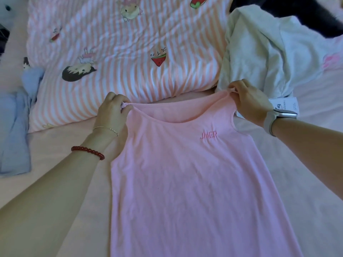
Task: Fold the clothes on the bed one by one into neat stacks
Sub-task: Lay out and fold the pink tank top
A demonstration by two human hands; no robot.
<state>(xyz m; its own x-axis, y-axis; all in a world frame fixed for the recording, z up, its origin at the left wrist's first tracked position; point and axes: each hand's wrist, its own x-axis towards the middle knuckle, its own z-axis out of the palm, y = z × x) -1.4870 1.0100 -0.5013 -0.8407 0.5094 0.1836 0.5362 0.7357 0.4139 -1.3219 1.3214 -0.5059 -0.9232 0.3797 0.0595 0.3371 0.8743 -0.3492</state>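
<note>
I'm holding the pink tank top (185,173) by its two shoulder straps: my left hand (113,110) is pinching the left strap, my right hand (250,102) is pinching the right one, fingers (234,89) curled tight on the cloth. The top is lying front-up on the bed (55,173), its long axis running from the straps straight back toward me, both hands equally near. I'm judging the next fold goes along that axis. The striped quilt (120,52) is lying just beyond the straps, a white garment (259,52) is bunching beside my right hand, blue clothes (14,127) are waiting far left.
</note>
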